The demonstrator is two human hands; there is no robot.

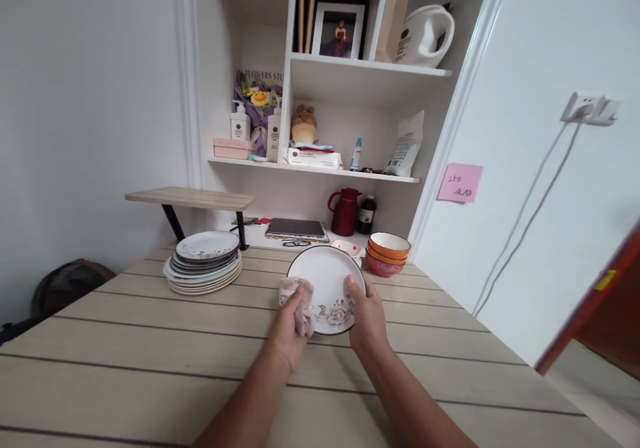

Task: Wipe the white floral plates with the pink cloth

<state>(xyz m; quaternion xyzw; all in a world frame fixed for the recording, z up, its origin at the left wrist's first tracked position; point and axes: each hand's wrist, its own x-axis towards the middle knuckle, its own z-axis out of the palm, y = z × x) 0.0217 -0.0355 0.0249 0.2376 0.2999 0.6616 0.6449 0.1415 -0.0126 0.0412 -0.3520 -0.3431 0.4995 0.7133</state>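
Observation:
A white plate (327, 281) with a dark rim and a floral print is held tilted above the wooden table (150, 341), its face toward me. My right hand (367, 315) grips its lower right edge, thumb on the face. My left hand (287, 325) is closed on a small pinkish cloth (299, 301), which it presses against the plate's lower left.
A stack of plates (204, 269) sits to the left on the table. Stacked orange and red bowls (387, 253) stand at the back right, near a red jug (345, 211). A tablet (296, 228) and filled shelves (320, 168) lie behind. A white wall (525, 201) closes the right.

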